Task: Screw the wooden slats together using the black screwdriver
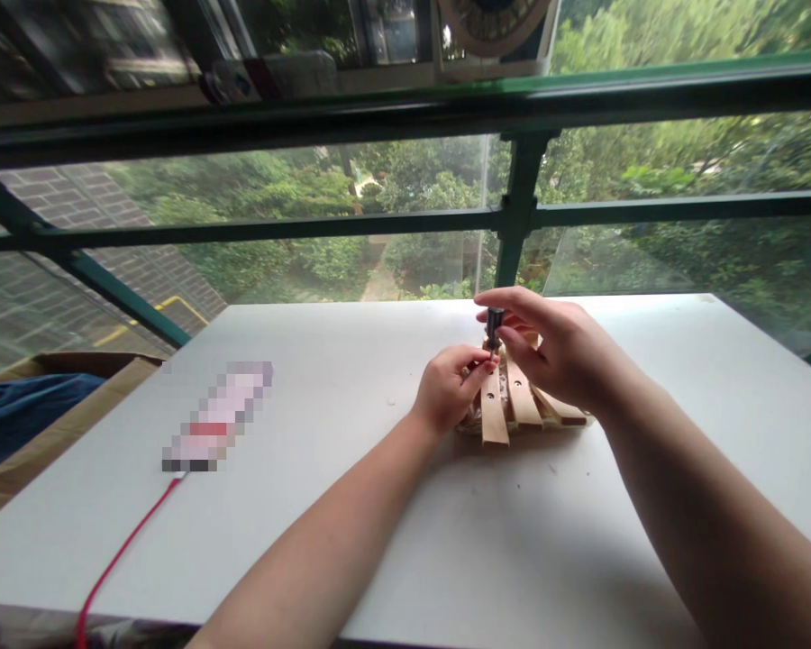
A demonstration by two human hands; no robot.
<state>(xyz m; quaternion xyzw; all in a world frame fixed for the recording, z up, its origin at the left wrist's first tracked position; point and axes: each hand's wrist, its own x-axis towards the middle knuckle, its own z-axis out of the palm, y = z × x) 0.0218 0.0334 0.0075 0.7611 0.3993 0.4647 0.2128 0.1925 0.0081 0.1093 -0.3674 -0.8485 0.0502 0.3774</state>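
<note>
While our right grip [560, 351] pinched the screwdriver [494, 323] upright, its long axis stood straight over the wooden slats [514, 406] mid-tabletop [378, 505], and our left grip [450, 388] pinched right at its tip.

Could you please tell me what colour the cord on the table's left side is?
The cord is red; the head view shows it best.

Both forearms show bare along their whole visible length; the left hand [447, 389] and right hand [560, 356] are bare too, fingers [514, 299] uncovered.
</note>
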